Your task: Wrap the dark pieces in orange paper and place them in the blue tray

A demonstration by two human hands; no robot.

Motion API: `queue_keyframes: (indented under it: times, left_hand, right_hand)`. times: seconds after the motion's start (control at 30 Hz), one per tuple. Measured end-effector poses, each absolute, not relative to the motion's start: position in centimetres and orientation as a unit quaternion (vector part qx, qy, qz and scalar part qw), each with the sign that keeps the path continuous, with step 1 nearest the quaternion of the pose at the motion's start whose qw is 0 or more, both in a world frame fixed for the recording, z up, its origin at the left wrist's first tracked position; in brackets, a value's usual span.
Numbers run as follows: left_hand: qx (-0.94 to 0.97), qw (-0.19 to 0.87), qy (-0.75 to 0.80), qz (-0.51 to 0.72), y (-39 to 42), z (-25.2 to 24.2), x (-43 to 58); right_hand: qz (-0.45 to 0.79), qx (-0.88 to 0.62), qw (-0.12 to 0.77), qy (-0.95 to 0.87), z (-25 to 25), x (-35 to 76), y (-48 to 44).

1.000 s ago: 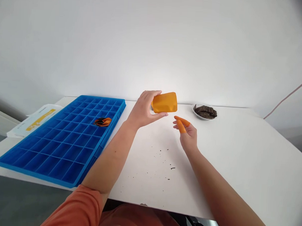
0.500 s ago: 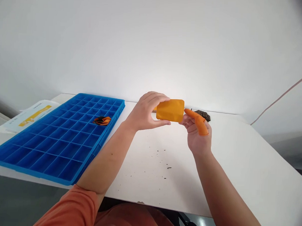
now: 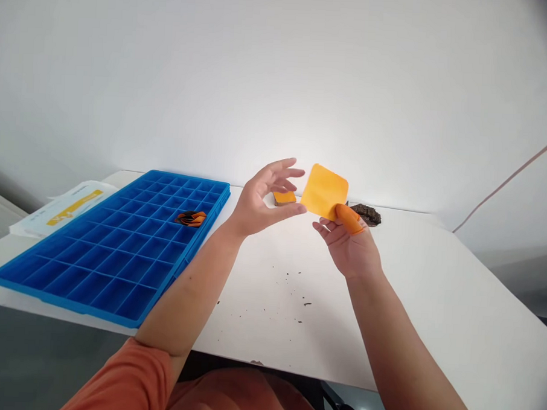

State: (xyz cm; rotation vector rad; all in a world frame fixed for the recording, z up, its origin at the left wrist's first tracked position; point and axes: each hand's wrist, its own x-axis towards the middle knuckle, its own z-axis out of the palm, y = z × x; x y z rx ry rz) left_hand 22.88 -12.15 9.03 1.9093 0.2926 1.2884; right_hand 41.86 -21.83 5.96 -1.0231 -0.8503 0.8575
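Observation:
My right hand (image 3: 355,251) pinches a thin yellow-orange square sheet with rounded corners (image 3: 325,192) by its lower right corner. An orange finger cot (image 3: 351,219) covers the thumb of that hand. To the left of the sheet, my left hand (image 3: 265,198) is open, fingers spread. Its thumb tip is at the sheet's lower left corner; I cannot tell whether they touch. Behind the left hand, a small stack with an orange top (image 3: 284,197) lies on the table. A dark brown, rough-textured bundle (image 3: 367,214) lies behind my right hand.
On the left of the white table (image 3: 268,325) lies a blue compartment tray (image 3: 136,325), with a black and orange folded piece (image 3: 191,218) in one compartment. A white package with a yellow stripe (image 3: 69,208) sits beyond it. Dark crumbs (image 3: 307,304) are scattered in front of me.
My left hand has opened and drawn back a little from the sheet. My right hand has tilted the sheet and now holds it by its corner, its finger and thumb brought together.

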Motion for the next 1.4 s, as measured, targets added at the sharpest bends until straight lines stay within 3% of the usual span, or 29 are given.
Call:
queue_keyframes:
  times: [0.17, 0.7, 0.97, 1.17, 1.27, 1.4]
  left_hand:
    - [0.666, 0.566, 0.099, 0.476, -12.0, 8.1, 23.6]
    - [0.648, 0.644, 0.112, 0.391, -9.3, 4.8, 25.2]
    - [0.756, 0.537, 0.035, 0.373, -9.4, 4.6, 25.9]
    - [0.77, 0.51, 0.087, 0.373, -9.8, 4.6, 25.9]
    - [0.792, 0.463, 0.112, 0.383, -9.8, 5.0, 25.6]
    - [0.811, 0.434, 0.141, 0.366, -9.5, 5.3, 25.0]
  right_hand:
    - [0.457, -0.443, 0.681, -0.361, 4.9, 41.6, -21.1]
    - [0.487, -0.452, 0.671, -0.329, 3.1, 40.7, -20.1]
    - [0.562, -0.43, 0.632, -0.315, 2.1, 38.1, -20.4]
    - [0.587, -0.426, 0.613, -0.313, 1.7, 38.4, -20.4]
    - [0.509, -0.505, 0.608, -0.341, 1.6, 40.0, -20.6]
    - [0.193, -0.614, 0.598, -0.477, 1.9, 42.3, -21.6]
